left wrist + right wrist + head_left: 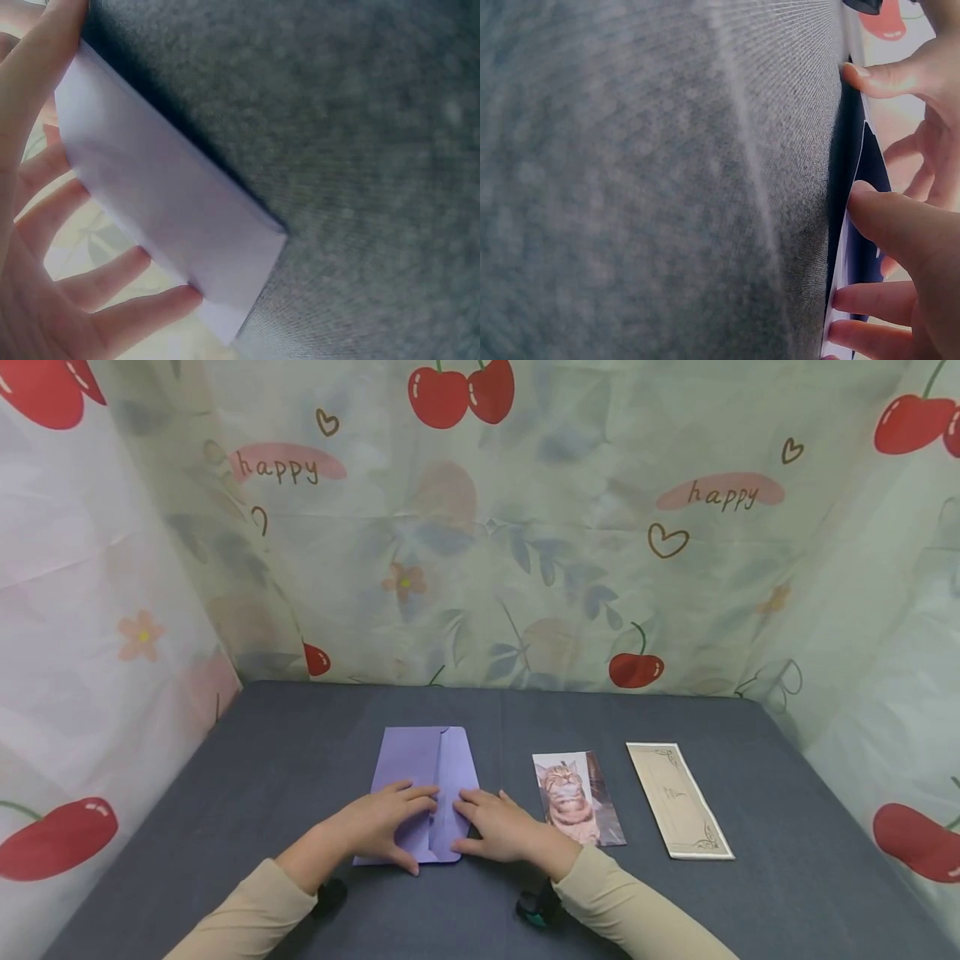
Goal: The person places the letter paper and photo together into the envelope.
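A purple envelope (408,752) lies on the dark cloth, its long flap (455,756) along the right side. My left hand (386,820) rests on the envelope's lower part, thumb near the bottom edge and fingers spread towards the flap. From the other side, my right hand (498,828) touches the flap's right edge with its fingertips and thumb. In the left wrist view, fingertips lie along one edge of the envelope (172,187). The right wrist view shows the right thumb at the lifted paper edge, a dark gap under it.
Right of the hands lies a cat picture card (570,797), partly behind the right wrist. Farther right is a beige card with ornamental corners (678,802). The dark table cloth (300,752) meets a patterned curtain (487,568) at the back and sides.
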Motion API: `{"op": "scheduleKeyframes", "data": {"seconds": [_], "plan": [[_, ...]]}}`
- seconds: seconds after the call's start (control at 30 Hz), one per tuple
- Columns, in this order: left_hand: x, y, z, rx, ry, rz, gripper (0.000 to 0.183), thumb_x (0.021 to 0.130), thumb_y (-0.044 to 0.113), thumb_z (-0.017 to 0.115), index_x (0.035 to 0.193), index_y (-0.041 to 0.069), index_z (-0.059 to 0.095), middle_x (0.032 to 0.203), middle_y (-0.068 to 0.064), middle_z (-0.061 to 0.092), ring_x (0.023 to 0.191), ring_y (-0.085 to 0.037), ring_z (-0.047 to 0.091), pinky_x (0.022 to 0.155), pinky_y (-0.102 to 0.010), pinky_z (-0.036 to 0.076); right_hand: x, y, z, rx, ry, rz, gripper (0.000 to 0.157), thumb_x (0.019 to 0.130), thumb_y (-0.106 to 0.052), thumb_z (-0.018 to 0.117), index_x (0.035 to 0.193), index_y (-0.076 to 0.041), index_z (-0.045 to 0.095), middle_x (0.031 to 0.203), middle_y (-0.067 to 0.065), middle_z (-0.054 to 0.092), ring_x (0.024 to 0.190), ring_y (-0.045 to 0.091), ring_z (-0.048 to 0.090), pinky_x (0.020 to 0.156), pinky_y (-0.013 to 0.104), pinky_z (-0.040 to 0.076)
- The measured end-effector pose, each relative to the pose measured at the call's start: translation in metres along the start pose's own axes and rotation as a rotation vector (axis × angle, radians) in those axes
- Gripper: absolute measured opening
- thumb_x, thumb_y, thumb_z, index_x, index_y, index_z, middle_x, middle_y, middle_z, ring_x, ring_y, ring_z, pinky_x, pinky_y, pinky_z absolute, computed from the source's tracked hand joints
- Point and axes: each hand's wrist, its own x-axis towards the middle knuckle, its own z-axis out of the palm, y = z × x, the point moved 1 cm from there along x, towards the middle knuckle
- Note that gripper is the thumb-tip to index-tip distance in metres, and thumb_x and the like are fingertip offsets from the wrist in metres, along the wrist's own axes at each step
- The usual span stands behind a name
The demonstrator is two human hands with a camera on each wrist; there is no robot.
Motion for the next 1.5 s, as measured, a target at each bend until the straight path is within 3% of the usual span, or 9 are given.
{"op": "scheduleKeyframes", "data": {"seconds": [0.57, 0.8, 1.07, 1.3, 1.5], "plan": [[0.0, -0.001, 0.0, -0.021, -0.006, 0.006, 0.071, 0.064, 0.05, 0.079, 0.118, 0.011, 0.054, 0.142, -0.011, 0.046, 0.126, -0.044, 0.043, 0.102, -0.052, 0.039, 0.0, 0.006, 0.002, 0.068, 0.037, -0.041, 0.057, 0.089, -0.039, 0.06, 0.131, -0.003, 0.051, 0.14, 0.018, 0.046, 0.131, 0.03, 0.044, 0.106, 0.056, 0.034], [0.0, -0.001, 0.001, -0.017, 0.007, 0.022, 0.071, 0.063, 0.05, 0.08, 0.117, 0.011, 0.054, 0.14, -0.012, 0.047, 0.125, -0.043, 0.045, 0.103, -0.052, 0.039, 0.0, 0.01, 0.001, 0.125, 0.07, -0.059, 0.054, 0.09, -0.036, 0.059, 0.131, -0.002, 0.051, 0.138, 0.018, 0.048, 0.129, 0.03, 0.046, 0.107, 0.05, 0.035], [0.0, -0.002, 0.0, -0.037, 0.01, 0.023, 0.07, 0.063, 0.049, 0.08, 0.116, 0.011, 0.054, 0.14, -0.012, 0.048, 0.125, -0.045, 0.044, 0.102, -0.053, 0.039, -0.007, 0.019, -0.007, 0.215, 0.165, -0.096, 0.049, 0.09, -0.03, 0.059, 0.128, 0.0, 0.053, 0.131, 0.016, 0.055, 0.123, 0.028, 0.052, 0.103, 0.042, 0.042], [0.0, -0.001, 0.0, -0.048, -0.002, 0.005, 0.07, 0.063, 0.049, 0.08, 0.117, 0.012, 0.054, 0.141, -0.011, 0.047, 0.126, -0.046, 0.043, 0.103, -0.053, 0.038, -0.019, 0.033, -0.013, 0.27, 0.223, -0.066, 0.047, 0.09, -0.029, 0.06, 0.128, -0.001, 0.053, 0.127, 0.013, 0.058, 0.12, 0.026, 0.054, 0.101, 0.043, 0.043], [-0.001, -0.002, 0.001, -0.034, 0.035, 0.048, 0.07, 0.061, 0.048, 0.081, 0.114, 0.01, 0.054, 0.138, -0.013, 0.049, 0.123, -0.045, 0.046, 0.103, -0.052, 0.038, -0.033, 0.048, -0.017, 0.278, 0.289, -0.051, 0.045, 0.089, -0.026, 0.062, 0.124, 0.001, 0.056, 0.123, 0.014, 0.061, 0.116, 0.028, 0.056, 0.098, 0.045, 0.044]]}}
